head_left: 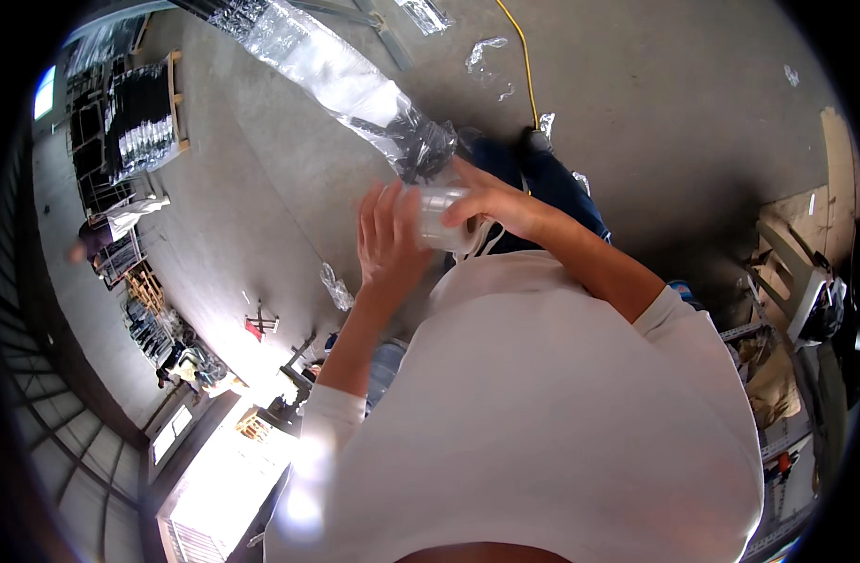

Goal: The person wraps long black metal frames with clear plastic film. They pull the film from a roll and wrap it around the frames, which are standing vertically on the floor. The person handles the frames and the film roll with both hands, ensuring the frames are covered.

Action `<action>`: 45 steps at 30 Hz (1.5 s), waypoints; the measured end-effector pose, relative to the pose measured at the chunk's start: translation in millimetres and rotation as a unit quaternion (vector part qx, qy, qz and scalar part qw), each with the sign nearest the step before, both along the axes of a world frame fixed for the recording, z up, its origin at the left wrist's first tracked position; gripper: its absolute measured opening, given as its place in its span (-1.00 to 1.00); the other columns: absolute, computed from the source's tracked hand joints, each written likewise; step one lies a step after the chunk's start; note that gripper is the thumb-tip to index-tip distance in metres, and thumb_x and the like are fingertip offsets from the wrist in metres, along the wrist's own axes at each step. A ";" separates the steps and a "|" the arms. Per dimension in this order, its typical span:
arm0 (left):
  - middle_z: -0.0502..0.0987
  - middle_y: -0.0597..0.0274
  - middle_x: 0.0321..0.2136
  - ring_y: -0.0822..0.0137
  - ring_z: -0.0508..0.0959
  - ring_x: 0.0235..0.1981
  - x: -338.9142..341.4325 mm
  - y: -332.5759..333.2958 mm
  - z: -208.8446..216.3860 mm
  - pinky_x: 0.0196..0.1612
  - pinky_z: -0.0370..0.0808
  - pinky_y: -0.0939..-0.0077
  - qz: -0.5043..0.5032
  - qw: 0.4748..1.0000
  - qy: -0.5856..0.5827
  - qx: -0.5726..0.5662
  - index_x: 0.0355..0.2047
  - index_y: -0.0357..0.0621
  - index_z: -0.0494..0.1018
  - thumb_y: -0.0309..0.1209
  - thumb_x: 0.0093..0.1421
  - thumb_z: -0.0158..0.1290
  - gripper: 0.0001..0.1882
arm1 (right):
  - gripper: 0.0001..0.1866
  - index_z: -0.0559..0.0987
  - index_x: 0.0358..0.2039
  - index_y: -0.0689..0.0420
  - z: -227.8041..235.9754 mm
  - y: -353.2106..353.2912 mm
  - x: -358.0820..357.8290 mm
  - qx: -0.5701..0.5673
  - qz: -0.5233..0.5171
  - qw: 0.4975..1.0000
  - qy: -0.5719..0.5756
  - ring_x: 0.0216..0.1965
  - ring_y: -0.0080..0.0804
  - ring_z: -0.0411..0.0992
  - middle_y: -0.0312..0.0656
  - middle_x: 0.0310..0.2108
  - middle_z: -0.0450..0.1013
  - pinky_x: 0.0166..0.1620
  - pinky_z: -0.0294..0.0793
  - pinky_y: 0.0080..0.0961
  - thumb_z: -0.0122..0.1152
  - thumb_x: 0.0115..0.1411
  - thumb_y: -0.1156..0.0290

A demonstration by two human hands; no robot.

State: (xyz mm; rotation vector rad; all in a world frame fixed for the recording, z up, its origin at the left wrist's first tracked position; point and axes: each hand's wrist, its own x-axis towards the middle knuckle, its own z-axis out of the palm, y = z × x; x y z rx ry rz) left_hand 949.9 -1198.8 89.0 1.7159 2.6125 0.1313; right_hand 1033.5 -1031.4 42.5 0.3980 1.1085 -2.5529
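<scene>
A roll of clear tape [439, 214] is in front of my waist. My right hand [500, 204] is closed on it from the right, with the thumb across its side. My left hand [388, 235] is by the roll's left side, fingers stretched up and apart, slightly smeared by motion; whether it touches the roll is unclear. Just beyond my hands is the near end of a long bundle [341, 84] wrapped in clear plastic film, dark at this end and whitish along its middle. It runs away to the upper left.
Film scraps [486, 54] and a yellow cable [524, 56] lie on the concrete floor. Wrapped stacks [141, 122] stand at far left, with another person [97, 239] near them. To the right are cardboard [838, 169] and a metal shelf [791, 441] holding various items.
</scene>
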 end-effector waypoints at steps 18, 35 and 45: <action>0.35 0.13 -0.20 0.10 0.37 -0.17 -3.8 -12.6 2.1 -0.17 0.36 0.26 0.109 0.984 -0.061 0.127 -0.09 -0.11 0.21 -0.37 -0.46 0.37 -0.15 | -0.78 0.49 -0.62 0.14 -49.3 14.9 -21.2 -0.030 -0.021 0.992 -0.121 -0.59 -0.59 0.34 -0.32 -0.66 0.36 -0.54 0.27 -0.70 0.14 -0.03 0.26; 0.36 0.14 -0.25 0.10 0.38 -0.23 -18.6 42.0 -14.7 -0.23 0.38 0.27 0.053 0.984 -0.066 0.155 -0.13 -0.13 0.24 -0.34 -0.42 0.37 -0.21 | -0.77 0.46 -0.66 0.30 -92.7 40.6 -46.0 0.204 -0.174 0.954 -0.133 -0.61 -0.59 0.31 -0.28 -0.69 0.34 -0.50 0.29 -0.62 0.02 0.00 0.40; 0.36 0.11 -0.24 0.08 0.37 -0.18 -21.5 32.8 -22.0 -0.15 0.38 0.30 0.207 0.948 -0.160 0.180 -0.16 -0.16 0.27 -0.31 -0.44 0.33 -0.25 | -0.93 0.41 -0.37 0.13 -145.7 13.1 -49.2 0.057 -0.207 0.970 0.113 -0.32 -0.66 0.22 -0.40 -0.37 0.24 -0.21 0.25 -0.70 0.05 0.14 0.45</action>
